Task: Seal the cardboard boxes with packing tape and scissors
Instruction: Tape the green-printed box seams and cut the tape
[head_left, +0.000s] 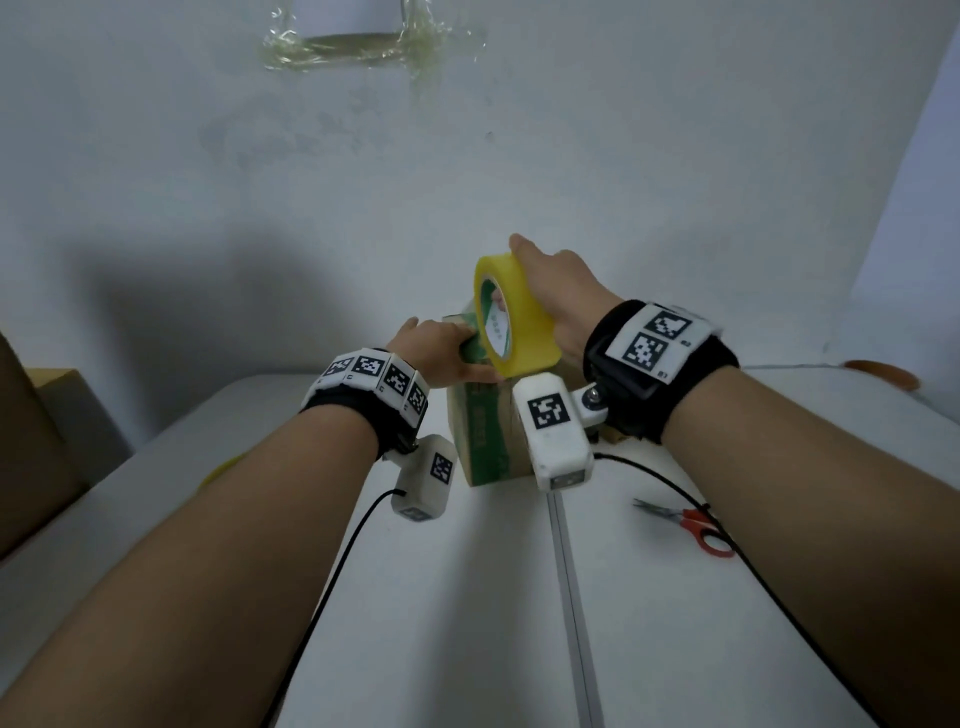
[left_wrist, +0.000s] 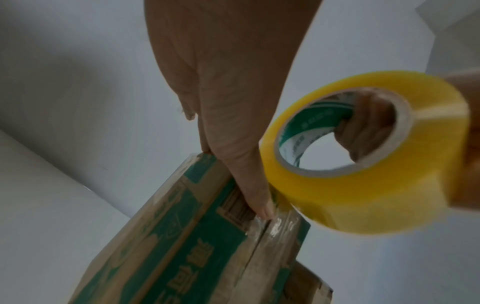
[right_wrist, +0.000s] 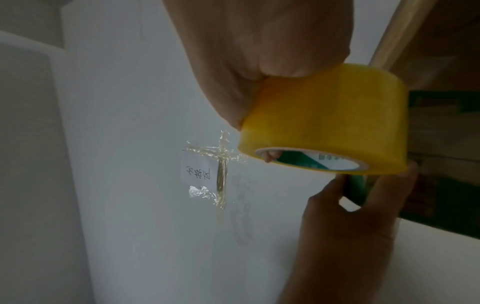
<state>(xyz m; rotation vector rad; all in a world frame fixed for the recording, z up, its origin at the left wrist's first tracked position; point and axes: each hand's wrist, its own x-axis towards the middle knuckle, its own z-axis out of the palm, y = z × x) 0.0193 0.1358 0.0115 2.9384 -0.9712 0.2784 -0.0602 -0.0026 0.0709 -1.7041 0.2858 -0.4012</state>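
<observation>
Now the box (head_left: 491, 431) sits mid-desk toward the far edge, and my left hand (head_left: 441, 351) grips its top, thumb pinning the tape's end at the seam. My right hand (head_left: 558, 291) is clamped on the roll (head_left: 514, 317). I should pull taut and straight along the seam; scissors (head_left: 691, 525) wait near the right edge.

head view looks forward and down over both forearms. wrist views sit close, facing upward. all three share the tape roll (head_left: 514, 317).
</observation>
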